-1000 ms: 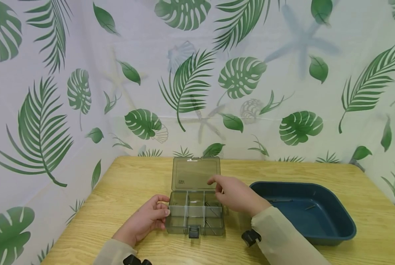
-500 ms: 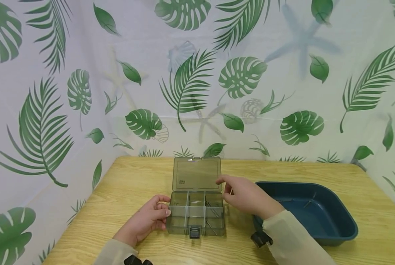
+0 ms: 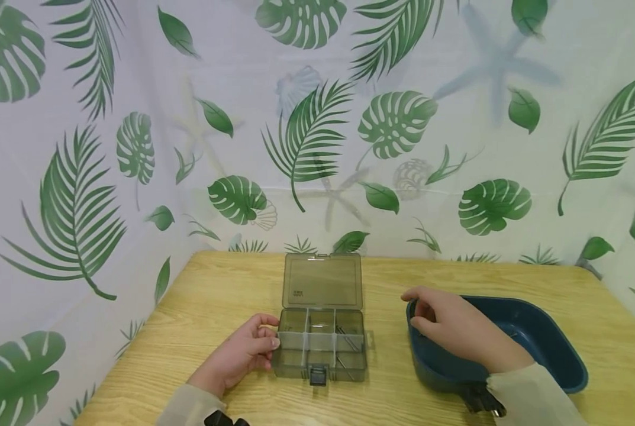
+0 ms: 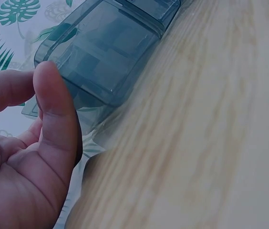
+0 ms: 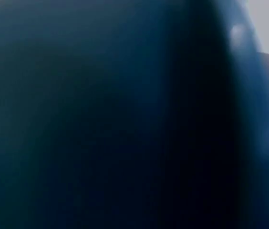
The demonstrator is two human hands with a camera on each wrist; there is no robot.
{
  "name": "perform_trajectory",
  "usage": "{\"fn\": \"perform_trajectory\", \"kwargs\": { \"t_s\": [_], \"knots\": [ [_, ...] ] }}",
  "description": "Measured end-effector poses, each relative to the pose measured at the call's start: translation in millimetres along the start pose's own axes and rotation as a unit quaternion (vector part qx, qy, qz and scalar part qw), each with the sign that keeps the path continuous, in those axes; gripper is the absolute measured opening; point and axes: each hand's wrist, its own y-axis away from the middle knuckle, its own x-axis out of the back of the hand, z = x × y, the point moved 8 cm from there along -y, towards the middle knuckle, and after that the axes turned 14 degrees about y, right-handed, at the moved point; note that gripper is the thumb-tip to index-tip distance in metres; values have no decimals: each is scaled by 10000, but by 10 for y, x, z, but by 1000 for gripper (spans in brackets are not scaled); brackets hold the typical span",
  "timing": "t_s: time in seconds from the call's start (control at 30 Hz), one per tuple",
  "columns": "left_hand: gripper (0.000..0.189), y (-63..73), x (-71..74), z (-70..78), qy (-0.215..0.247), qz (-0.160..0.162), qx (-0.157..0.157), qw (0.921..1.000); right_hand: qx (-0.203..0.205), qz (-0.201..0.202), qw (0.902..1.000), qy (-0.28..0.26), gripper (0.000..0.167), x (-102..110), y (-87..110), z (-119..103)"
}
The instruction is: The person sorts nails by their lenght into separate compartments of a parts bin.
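A smoky clear plastic compartment box [image 3: 319, 346] sits on the table with its lid raised at the back. In its right compartments lie a few thin metal pieces [image 3: 345, 338], like nails or screws. My left hand [image 3: 245, 352] holds the box's left side, thumb at the front corner. In the left wrist view the thumb [image 4: 56, 100] presses near the rim of the box [image 4: 106, 52]. Over the left end of a dark blue tub [image 3: 554, 331] hovers my right hand [image 3: 450, 322], fingers loosely bent and nothing visible in them. The right wrist view is mostly the dark, blurred tub wall [image 5: 196, 119].
The wood-grain table [image 3: 392, 378] carries both containers, the tub standing right of the box. A small thin metal piece [image 3: 513, 335] shows inside the tub. A leaf-patterned cloth [image 3: 317, 148] hangs behind the table and along its sides.
My right hand has moved right, from beside the box's right compartments to over the tub. The left hand stays at the box. The head view has shifted slightly.
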Motion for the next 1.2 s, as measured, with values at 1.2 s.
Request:
{"fn": "perform_trajectory", "kwargs": {
  "t_s": [1.2],
  "knots": [
    [50,-2,-16,16,-17,23,14,10000,-261,-1100,9911,703,45,-252,293,1114]
  ]
}}
